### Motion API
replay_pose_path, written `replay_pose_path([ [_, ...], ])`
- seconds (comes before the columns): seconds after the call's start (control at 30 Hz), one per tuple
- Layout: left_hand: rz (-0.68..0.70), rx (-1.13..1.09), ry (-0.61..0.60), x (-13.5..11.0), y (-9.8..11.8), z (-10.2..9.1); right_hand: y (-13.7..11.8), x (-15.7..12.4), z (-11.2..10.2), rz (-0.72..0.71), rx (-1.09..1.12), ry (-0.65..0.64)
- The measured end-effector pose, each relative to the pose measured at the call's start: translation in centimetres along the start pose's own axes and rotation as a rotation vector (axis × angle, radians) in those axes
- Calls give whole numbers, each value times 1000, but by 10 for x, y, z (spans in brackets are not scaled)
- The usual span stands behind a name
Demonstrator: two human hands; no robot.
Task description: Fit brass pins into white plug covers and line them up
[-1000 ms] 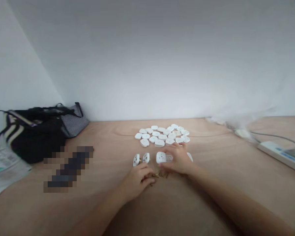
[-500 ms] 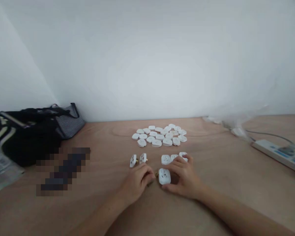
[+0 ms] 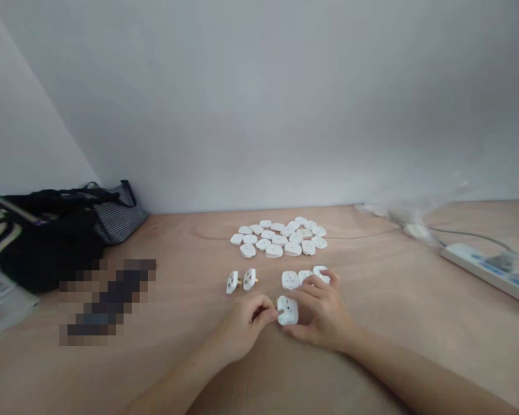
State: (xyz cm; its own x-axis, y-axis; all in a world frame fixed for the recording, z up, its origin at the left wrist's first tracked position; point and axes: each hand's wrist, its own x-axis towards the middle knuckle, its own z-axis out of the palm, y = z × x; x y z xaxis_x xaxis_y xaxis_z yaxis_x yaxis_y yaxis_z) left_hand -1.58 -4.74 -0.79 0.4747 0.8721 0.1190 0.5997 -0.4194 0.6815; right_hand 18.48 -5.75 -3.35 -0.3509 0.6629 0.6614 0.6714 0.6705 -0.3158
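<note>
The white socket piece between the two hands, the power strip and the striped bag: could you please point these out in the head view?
White socket piece (image 3: 289,316): head view, on its front face.
Power strip (image 3: 484,267): head view, on its top face.
Striped bag (image 3: 119,216): head view, on its striped side.

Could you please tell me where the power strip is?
In the head view, the power strip lies at the far right of the table, near the clear plastic.

Rightward, your right hand (image 3: 322,311) could pass over bare brown wooden tabletop (image 3: 398,294) until the long white plastic power strip (image 3: 461,253). Ahead, three flat white rounded-square plug pieces (image 3: 289,280) block it; two tilted white plug pieces with brass pins (image 3: 232,282) stand before your left hand (image 3: 247,323).
</note>
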Motion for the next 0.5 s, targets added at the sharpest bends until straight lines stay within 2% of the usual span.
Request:
replay_pose_path([
  [0.23,-52,-81,-16,0,4,2,1,0,3,-50,15,79],
  [0.37,-42,-136,35,0,5,7,-3,2,2,-102,36,111],
  [0.5,-29,-86,101,2,7,7,-5,2,-1,-141,38,122],
])
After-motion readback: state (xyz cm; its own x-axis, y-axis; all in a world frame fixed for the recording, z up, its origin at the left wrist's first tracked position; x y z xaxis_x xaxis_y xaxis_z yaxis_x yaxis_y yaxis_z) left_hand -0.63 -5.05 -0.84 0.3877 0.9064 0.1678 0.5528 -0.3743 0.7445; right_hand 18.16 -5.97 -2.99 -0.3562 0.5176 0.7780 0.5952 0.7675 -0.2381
